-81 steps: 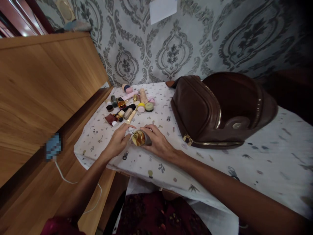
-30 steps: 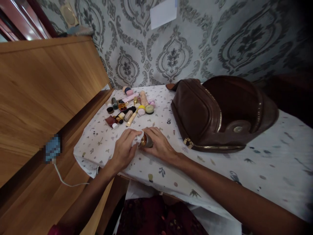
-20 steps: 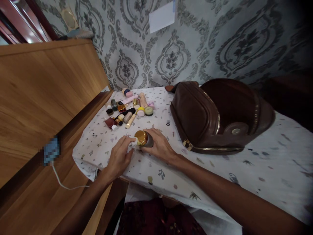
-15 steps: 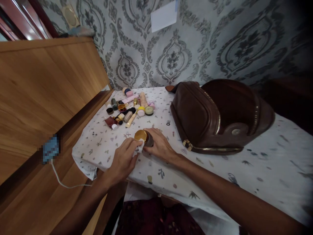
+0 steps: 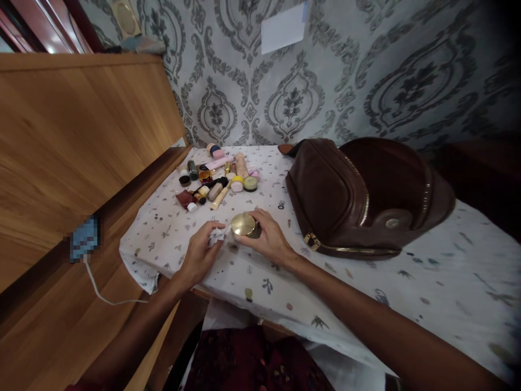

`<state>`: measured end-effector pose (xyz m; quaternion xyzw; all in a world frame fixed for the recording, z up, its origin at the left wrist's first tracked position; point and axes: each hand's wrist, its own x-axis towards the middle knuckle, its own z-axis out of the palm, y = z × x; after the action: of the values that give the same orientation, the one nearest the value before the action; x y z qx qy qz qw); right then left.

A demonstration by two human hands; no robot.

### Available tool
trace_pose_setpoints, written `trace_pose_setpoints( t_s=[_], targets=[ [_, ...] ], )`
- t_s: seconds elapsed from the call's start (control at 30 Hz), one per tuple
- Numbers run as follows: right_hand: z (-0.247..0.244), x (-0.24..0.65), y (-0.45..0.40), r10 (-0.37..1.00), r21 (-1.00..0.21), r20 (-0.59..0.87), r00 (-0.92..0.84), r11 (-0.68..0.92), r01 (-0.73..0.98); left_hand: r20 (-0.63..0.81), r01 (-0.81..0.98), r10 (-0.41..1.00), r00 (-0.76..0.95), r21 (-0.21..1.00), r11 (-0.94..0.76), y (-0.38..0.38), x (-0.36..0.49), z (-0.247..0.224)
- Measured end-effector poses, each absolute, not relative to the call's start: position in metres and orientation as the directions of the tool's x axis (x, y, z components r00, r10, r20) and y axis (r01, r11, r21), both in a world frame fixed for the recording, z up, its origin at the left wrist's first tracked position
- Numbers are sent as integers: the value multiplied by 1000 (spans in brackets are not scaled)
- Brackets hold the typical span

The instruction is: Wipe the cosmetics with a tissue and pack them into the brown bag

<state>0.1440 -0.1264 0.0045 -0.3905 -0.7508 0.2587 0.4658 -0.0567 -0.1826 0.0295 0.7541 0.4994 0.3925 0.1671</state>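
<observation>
My right hand (image 5: 271, 239) is wrapped round a jar with a shiny gold lid (image 5: 243, 224), tilted so that the lid faces up toward me. Just left of the jar, my left hand (image 5: 201, 251) pinches a crumpled white tissue (image 5: 217, 234) between thumb and fingers. A small gap separates the left fingers from the lid. Behind both hands lies a group of small cosmetics, among them a dark red bottle (image 5: 185, 199) with a white cap, a cream tube (image 5: 220, 198) and a green-lidded jar (image 5: 250, 183).
A large brown leather bag (image 5: 366, 201) stands on the right of the patterned white tablecloth (image 5: 252, 277). Wooden panelling (image 5: 89, 125) rises at the left, with a blurred blue object (image 5: 84, 239) and white cable below. Patterned wallpaper (image 5: 285, 92) covers the wall behind.
My left hand has drawn back from the lid to the left with the tissue. The jar's gold lid now shows more fully. The view has shifted slightly.
</observation>
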Motion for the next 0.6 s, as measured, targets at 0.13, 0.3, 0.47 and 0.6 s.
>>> trace_pose_setpoints(
  t_s=[0.13,0.3,0.47,0.6],
  targets=[
    [7,141,-130,886,-905,352,-303,404,131,469,589,860,202,643,-489,-187,-58,32],
    [2,142,-129,878,-959,263,-400,285,-4,523,566,800,294,579,-587,-188,-59,35],
    [7,153,-127,833,-959,224,-506,281,37,474,553,806,353,590,-589,-175,-62,42],
    [17,169,-131,810,-927,244,-533,357,118,369,470,854,368,718,-513,-157,-61,44]
  ],
)
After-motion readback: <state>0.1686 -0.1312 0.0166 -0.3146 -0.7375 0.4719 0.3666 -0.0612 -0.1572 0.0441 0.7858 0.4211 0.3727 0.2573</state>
